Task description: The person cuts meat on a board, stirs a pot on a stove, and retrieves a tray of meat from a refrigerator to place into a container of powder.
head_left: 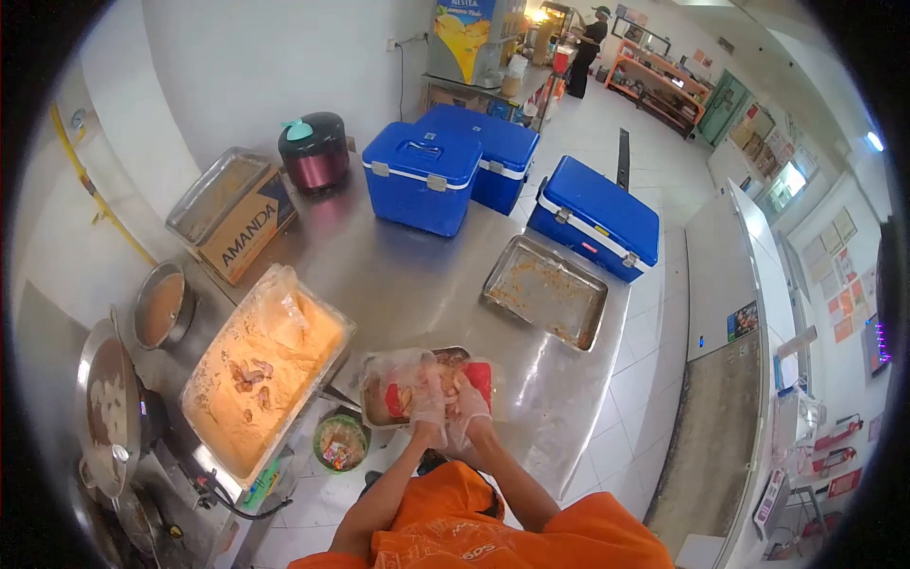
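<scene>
Both my hands wear thin clear plastic gloves and meet over a small metal tray (372, 415) at the near edge of the steel table (417, 284). My left hand (428, 403) and my right hand (468, 398) press together on pieces of raw meat in a clear plastic bag (396, 372) with red print, which lies in that tray. The fingers are curled around the meat. What exactly sits between the palms is hidden.
A large tray of orange breading flour (265, 375) lies to the left. An empty greasy tray (545, 291) sits to the right. Three blue coolers (422, 175), a cardboard box (248, 228) and a dark red cooker (314, 150) stand behind. Pans (161, 305) are at far left. A person (588, 47) stands far off.
</scene>
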